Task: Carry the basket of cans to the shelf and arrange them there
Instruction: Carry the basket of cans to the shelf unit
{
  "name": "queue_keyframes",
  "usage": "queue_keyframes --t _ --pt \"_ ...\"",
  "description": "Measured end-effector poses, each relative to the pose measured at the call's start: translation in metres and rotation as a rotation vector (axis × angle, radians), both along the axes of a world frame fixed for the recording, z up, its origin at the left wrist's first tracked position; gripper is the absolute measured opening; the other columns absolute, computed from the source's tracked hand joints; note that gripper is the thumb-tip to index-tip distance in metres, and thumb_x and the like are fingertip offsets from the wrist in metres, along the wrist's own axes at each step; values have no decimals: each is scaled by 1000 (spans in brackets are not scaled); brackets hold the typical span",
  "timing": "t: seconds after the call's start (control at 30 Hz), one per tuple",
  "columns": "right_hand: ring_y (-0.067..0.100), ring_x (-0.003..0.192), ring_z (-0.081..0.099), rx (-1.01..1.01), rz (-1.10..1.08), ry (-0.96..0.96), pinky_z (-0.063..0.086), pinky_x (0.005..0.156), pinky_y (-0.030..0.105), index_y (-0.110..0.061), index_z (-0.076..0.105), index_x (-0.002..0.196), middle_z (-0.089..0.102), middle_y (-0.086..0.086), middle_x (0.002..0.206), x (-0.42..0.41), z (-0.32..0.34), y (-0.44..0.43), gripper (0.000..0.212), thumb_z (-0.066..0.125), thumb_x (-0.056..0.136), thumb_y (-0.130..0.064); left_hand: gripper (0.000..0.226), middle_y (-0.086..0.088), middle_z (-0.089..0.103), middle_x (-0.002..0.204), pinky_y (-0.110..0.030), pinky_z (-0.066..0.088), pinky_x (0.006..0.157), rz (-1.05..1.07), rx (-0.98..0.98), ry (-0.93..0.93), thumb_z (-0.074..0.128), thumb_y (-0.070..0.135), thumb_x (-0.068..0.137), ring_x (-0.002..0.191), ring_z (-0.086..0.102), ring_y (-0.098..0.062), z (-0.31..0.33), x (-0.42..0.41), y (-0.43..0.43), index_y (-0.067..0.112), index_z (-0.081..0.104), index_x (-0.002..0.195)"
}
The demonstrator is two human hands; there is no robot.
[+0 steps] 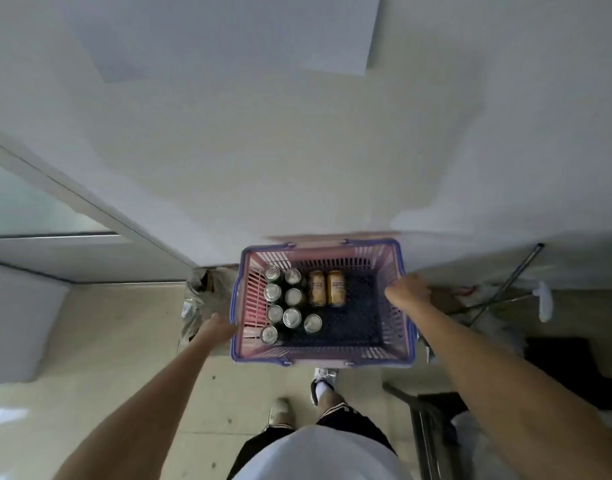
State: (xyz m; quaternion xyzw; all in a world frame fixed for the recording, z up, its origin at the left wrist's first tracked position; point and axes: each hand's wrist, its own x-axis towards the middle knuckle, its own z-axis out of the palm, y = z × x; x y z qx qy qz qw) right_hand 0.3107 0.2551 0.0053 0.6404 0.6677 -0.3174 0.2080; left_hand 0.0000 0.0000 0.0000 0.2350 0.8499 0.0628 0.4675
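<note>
A pink plastic basket [394, 327] with a blue rim hangs in front of me above the floor, close to a white wall. My left hand [218, 328] grips its left rim and my right hand [407, 289] grips its right rim. Inside, several green cans [292, 317] stand upright in the left half, silver tops showing. Two yellow cans [327, 288] lie on their sides at the far middle. The right half of the basket floor is bare dark mesh.
A crumpled bag [199, 299] lies on the floor left of the basket. A mop and metal poles [505, 285] lean at the right by the wall. A dark metal frame [425, 420] stands at lower right. A glass door [38, 206] is at left. My feet are on beige tiles.
</note>
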Motion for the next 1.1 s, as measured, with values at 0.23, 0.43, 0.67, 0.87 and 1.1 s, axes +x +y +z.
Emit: queue_keyframes --t 0.23,0.43,0.67,0.87,1.1 --pt "42 142 30 -43 -168 -107 38 110 49 -2 4 158 16 22 160 1 -22 -24 89 58 97 -36 48 -22 58 134 -43 47 91 291 -80 -179 57 5 97 117 56 -34 -17 19 7 0 46 143" --pt "38 129 43 -15 -253 -154 47 100 46 -2 27 153 32 21 150 -8 -14 -16 76 55 95 -40 55 -23 60 126 -51 51 102 447 8 -112 66 10 88 114 61 -37 -30 11 19 -1 47 139" --pt "39 127 43 31 -345 -184 41 104 48 -4 37 145 35 20 143 -14 -15 -22 70 61 90 -41 49 -25 64 122 -49 49 103 483 23 -258 67 2 87 115 61 -39 -44 -5 13 -4 55 134" --pt "42 132 37 136 -489 -180 33 110 53 -3 33 144 33 22 146 -20 -11 -26 74 67 88 -37 37 -23 65 110 -42 48 84 603 28 -193 69 11 86 97 59 -34 -40 -18 12 -7 64 118" --pt "39 108 64 213 -586 142 44 74 38 -1 51 140 63 22 129 -43 15 -44 49 53 98 -27 40 -17 60 112 -44 57 84 786 144 113 49 43 96 85 63 -30 -6 45 49 7 65 103"
